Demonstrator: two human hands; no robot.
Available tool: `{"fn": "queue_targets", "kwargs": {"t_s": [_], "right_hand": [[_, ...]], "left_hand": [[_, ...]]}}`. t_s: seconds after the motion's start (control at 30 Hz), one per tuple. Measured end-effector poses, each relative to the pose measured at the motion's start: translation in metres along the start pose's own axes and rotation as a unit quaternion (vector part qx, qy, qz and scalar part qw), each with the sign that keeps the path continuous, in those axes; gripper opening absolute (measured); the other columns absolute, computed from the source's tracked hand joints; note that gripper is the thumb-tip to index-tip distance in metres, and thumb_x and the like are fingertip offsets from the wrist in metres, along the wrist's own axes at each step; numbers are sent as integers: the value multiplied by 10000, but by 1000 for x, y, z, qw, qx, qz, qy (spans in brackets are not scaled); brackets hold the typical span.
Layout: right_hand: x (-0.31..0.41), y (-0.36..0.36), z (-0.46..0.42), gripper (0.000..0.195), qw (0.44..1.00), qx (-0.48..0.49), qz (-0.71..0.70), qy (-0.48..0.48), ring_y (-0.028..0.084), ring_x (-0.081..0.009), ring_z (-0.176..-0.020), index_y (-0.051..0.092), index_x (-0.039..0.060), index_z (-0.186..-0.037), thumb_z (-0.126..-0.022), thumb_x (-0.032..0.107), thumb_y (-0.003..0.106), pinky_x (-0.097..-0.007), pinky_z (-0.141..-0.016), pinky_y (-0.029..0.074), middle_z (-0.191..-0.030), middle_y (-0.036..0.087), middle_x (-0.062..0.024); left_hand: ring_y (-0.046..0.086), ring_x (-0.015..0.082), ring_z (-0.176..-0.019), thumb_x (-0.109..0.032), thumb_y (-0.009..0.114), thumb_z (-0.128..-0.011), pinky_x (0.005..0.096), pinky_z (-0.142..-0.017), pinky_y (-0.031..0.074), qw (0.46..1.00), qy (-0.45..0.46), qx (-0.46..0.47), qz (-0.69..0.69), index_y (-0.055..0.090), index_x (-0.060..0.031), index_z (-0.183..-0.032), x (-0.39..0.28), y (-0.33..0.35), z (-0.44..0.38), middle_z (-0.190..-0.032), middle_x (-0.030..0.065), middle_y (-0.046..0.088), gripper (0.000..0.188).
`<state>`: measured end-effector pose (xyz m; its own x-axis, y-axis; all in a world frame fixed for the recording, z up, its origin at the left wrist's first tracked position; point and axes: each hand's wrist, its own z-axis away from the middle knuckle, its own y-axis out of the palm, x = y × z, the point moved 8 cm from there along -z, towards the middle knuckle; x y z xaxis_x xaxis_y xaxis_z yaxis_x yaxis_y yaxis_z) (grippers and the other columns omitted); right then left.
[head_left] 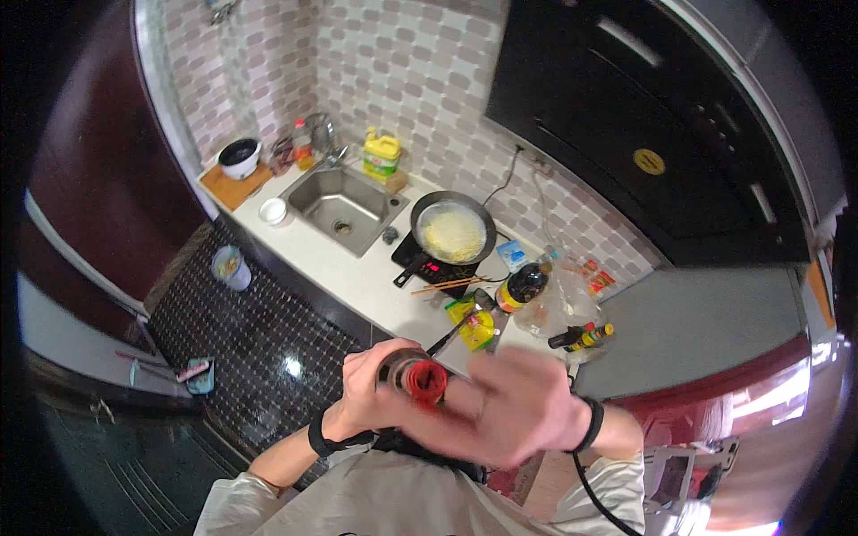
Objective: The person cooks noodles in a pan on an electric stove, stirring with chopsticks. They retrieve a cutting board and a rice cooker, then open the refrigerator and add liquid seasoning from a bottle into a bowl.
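Close to my chest, my left hand (372, 388) is closed around a dark bottle with a red neck or cap (427, 380), its top facing the camera. Right beside it is my right hand (519, 409), motion-blurred, with its fingers reaching towards the red top; whether it holds anything cannot be made out. Beyond my hands a black frying pan (491, 234) stands on an induction cooker (432, 271), with pale noodles in cloudy liquid (452, 231). Wooden chopsticks (449, 285) rest across the cooker's edge. A dark-handled spatula (482, 300) and a yellow-green packet (477, 328) lie nearer me.
Right of the cooker stand a large dark sauce bottle (526, 287), plastic bags (560, 305) and small bottles (590, 336). Left are a steel sink (343, 208), a yellow jug (382, 157), a white bowl (273, 211) and a pot (239, 161) on a wooden board (231, 193). A bin (231, 269) stands below.
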<state>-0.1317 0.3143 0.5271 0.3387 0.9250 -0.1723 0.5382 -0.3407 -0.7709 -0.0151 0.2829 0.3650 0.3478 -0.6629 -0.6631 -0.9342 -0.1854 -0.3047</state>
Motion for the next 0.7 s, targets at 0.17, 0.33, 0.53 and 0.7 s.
{"fn": "queue_targets", "kwargs": {"t_s": [0.17,0.33,0.53,0.7], "right_hand": [[52,-11,9,714,980,-24,34,-197,394,-107,-575,587,340,-1434,-769,88,652,-259,-499,251,-705,512,48],[61,-11,17,342,966,-109,-29,-234,385,-122,-571,710,261,-1183,-876,262,561,-275,-511,231,-698,562,10],[56,-11,25,337,987,-81,12,-138,383,-111,-554,694,140,-779,-937,378,515,-263,-487,203,-657,553,16],[56,-13,26,323,981,-133,55,-127,350,-104,-510,673,134,-739,-910,365,525,-259,-466,181,-615,514,13]], "left_hand": [[758,321,-873,-126,834,-760,379,-794,616,997,22,-31,68,651,64,-1094,-35,-37,0,-996,190,739,425],[736,373,-979,-140,760,-806,441,-861,610,998,43,-1,52,669,46,-1037,-47,-55,6,-1048,189,735,310],[719,400,-1032,-130,731,-771,483,-902,602,996,61,18,68,658,22,-1006,-50,-53,1,-1076,180,724,289],[719,406,-1027,-124,726,-790,494,-895,604,992,80,14,92,639,21,-1025,-52,-45,-7,-1080,186,721,290]]}}
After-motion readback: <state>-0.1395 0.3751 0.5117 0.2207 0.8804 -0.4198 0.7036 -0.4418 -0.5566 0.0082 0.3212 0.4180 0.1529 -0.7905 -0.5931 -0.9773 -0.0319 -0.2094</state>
